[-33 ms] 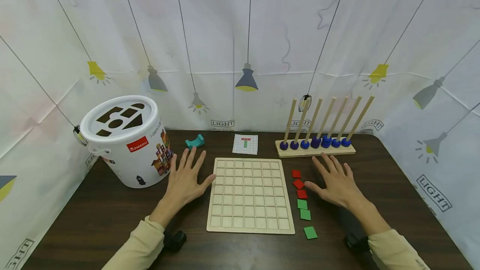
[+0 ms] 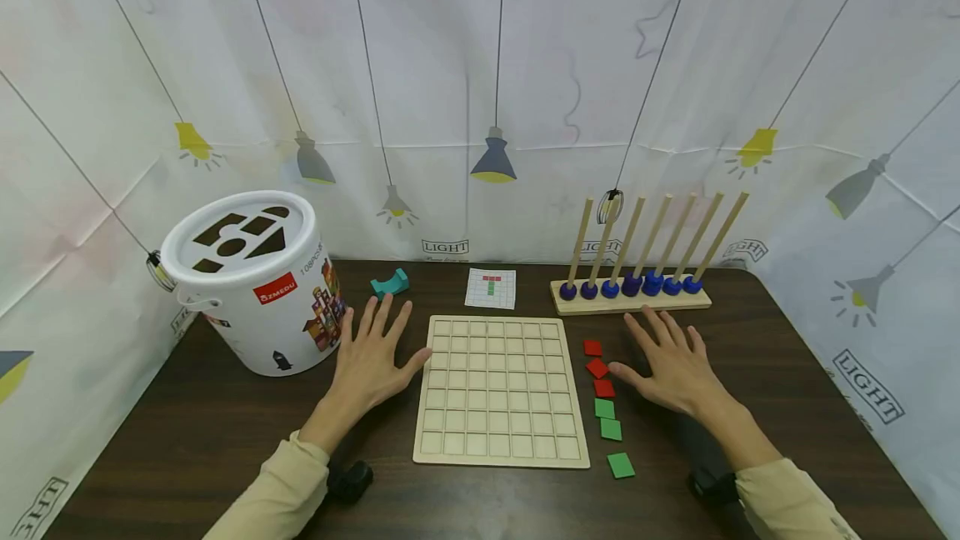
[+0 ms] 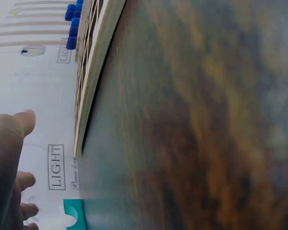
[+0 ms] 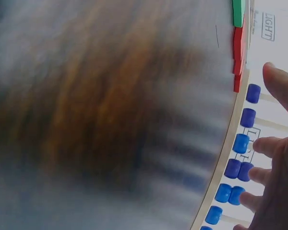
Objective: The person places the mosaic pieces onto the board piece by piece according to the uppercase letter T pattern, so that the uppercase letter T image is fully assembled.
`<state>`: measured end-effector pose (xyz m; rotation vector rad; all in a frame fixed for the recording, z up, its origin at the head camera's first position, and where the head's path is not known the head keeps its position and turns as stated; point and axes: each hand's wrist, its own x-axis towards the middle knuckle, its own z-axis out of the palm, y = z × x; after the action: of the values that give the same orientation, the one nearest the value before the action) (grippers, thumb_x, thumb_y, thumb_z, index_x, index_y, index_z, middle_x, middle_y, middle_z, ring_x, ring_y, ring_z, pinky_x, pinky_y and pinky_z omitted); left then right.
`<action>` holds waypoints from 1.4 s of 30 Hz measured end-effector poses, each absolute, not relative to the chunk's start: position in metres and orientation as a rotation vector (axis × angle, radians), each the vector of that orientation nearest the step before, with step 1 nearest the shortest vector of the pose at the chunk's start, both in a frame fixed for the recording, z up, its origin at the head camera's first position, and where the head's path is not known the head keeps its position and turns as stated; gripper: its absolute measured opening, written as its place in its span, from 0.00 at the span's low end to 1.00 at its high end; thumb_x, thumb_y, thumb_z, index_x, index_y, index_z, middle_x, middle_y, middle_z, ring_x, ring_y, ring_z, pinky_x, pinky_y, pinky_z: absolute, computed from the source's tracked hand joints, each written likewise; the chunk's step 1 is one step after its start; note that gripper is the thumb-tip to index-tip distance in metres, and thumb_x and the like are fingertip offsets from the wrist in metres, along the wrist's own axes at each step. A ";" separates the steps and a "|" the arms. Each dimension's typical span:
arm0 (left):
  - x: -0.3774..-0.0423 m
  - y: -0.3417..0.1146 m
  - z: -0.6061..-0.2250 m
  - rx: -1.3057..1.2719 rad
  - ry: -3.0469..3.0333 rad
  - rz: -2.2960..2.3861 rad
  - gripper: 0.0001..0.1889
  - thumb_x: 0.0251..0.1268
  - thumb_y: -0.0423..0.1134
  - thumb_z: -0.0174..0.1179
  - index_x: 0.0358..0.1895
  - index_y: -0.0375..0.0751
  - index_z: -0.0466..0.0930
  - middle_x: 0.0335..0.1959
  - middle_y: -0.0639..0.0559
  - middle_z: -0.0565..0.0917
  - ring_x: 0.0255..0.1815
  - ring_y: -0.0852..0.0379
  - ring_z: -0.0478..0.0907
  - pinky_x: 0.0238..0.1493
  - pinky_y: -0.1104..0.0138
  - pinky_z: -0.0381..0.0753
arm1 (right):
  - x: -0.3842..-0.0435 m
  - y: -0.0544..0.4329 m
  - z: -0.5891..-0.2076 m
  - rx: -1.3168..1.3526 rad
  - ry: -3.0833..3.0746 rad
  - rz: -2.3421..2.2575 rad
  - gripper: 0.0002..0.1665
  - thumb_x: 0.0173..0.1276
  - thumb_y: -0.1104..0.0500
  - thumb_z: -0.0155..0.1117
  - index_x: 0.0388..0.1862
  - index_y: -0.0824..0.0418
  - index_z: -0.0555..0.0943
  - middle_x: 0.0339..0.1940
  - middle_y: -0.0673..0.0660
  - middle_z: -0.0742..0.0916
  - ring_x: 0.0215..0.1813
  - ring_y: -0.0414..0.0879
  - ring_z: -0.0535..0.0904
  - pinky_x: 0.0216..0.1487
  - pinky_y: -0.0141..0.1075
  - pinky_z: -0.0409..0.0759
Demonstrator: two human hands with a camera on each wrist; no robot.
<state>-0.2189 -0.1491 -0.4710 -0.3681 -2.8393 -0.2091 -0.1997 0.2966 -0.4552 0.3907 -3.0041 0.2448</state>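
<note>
i count three red tiles (image 2: 597,367) and three green tiles (image 2: 611,429) on the right, one grid board (image 2: 498,390), one bucket (image 2: 258,332), one teal piece (image 2: 398,282), one card (image 2: 491,288), plus one rack (image 2: 637,304) with seven pegs (image 2: 627,240).

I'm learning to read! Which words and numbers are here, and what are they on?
"LIGHT": white, lamp-patterned fabric backdrop, repeated.
"ZMEDU", after an unclear mark: red rectangular label on white plastic bucket.
"108PCS", slightly blurry: that bucket's side.
Too blurred: small script beside "LIGHT" in the wrist views.
</note>
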 end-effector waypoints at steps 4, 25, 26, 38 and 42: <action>-0.221 -0.149 -0.471 -0.376 -2.841 -0.213 0.43 0.60 0.75 0.38 0.75 0.58 0.49 0.78 0.48 0.48 0.78 0.44 0.44 0.75 0.43 0.37 | -0.200 0.297 -0.455 0.377 -3.007 0.238 0.51 0.61 0.30 0.55 0.74 0.59 0.58 0.75 0.66 0.56 0.74 0.67 0.49 0.67 0.70 0.43; -0.228 -0.151 -0.475 -0.420 -2.857 -0.216 0.41 0.62 0.73 0.39 0.75 0.58 0.49 0.78 0.48 0.48 0.78 0.44 0.43 0.74 0.41 0.39 | -0.203 0.301 -0.458 0.388 -2.983 0.199 0.51 0.60 0.30 0.56 0.73 0.59 0.60 0.75 0.66 0.58 0.73 0.67 0.51 0.66 0.70 0.47; -0.228 -0.152 -0.475 -0.436 -2.858 -0.228 0.40 0.63 0.72 0.39 0.75 0.58 0.49 0.78 0.49 0.48 0.78 0.44 0.43 0.74 0.41 0.38 | -0.204 0.301 -0.459 0.402 -2.978 0.203 0.51 0.61 0.30 0.57 0.73 0.59 0.60 0.74 0.66 0.59 0.73 0.67 0.52 0.66 0.70 0.48; -0.228 -0.159 -0.488 -0.969 -2.828 -0.721 0.29 0.68 0.51 0.54 0.71 0.51 0.63 0.74 0.47 0.60 0.75 0.44 0.56 0.69 0.41 0.59 | -0.215 0.286 -0.458 0.555 -2.862 0.614 0.22 0.68 0.52 0.60 0.57 0.62 0.77 0.55 0.63 0.76 0.58 0.61 0.71 0.54 0.61 0.71; -0.224 -0.160 -0.496 -1.030 -2.821 -0.745 0.26 0.68 0.52 0.54 0.69 0.53 0.66 0.73 0.48 0.61 0.74 0.46 0.56 0.70 0.42 0.58 | -0.218 0.280 -0.461 0.590 -2.877 0.747 0.19 0.67 0.56 0.61 0.55 0.63 0.77 0.49 0.61 0.77 0.51 0.58 0.75 0.49 0.54 0.77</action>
<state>-0.2243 -0.1596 -0.4956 -1.0304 -2.8211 -0.7449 -0.2177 0.2800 -0.4609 0.5902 -2.8773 0.7466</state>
